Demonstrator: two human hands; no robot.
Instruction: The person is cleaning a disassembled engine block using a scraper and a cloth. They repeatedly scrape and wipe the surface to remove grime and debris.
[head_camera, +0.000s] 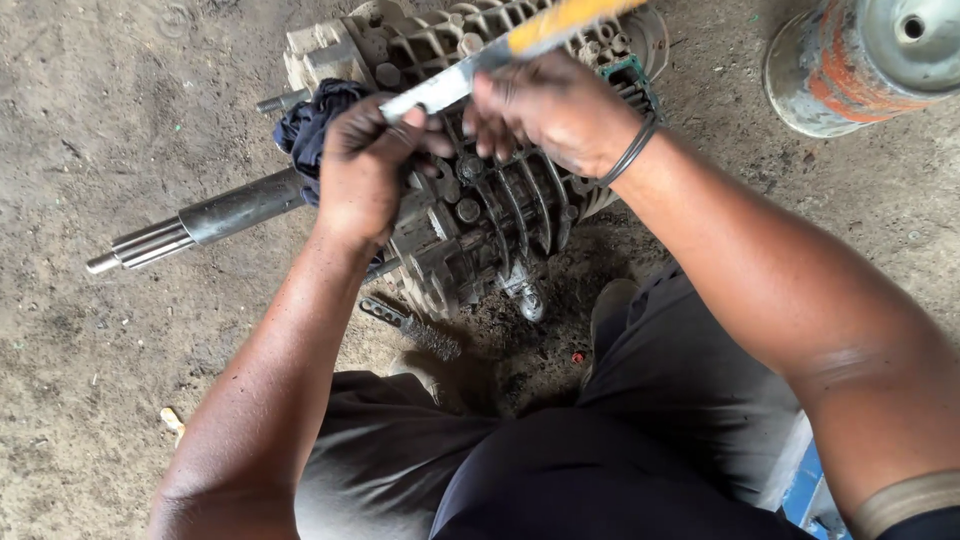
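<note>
My left hand pinches the knife blade's tip, my right hand has fingers curled round it near the yellow handle, over the ribbed gearbox on the dirt floor: stiff, thin, greasy steel, probably safest gripped by the handle.

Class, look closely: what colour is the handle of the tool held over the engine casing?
Yellow-orange; the handle shows best in the head view, at the top.
</note>
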